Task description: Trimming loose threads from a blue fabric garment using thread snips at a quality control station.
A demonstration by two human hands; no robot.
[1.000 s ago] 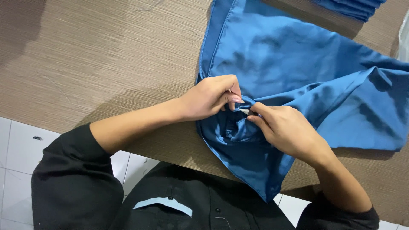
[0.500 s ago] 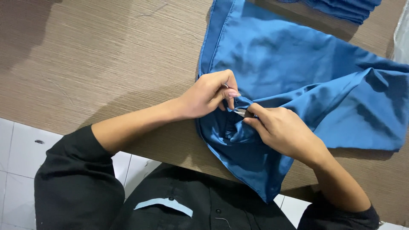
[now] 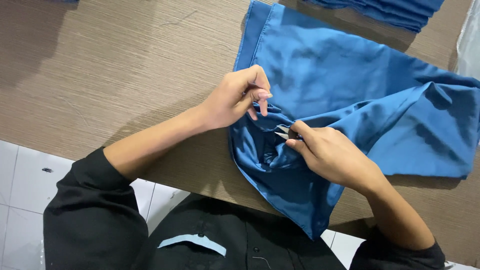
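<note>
A blue garment [image 3: 350, 100] lies spread on a brown wooden table [image 3: 100, 60], with its near part bunched up at the table's front edge. My left hand [image 3: 235, 97] pinches a fold of the blue cloth between thumb and fingers. My right hand [image 3: 332, 155] holds a small metal thread snipper [image 3: 282, 132], its two pointed blades apart and aimed left at the bunched cloth just below my left fingers.
A stack of folded blue cloth [image 3: 395, 10] lies at the table's far edge, upper right. Something pale and shiny [image 3: 470, 45] shows at the right border. White floor tiles [image 3: 20, 200] lie below the table's near edge.
My left hand has lifted up and away from my right hand, pulling the cloth fold with it. The snipper's blades now show in the gap between the hands.
</note>
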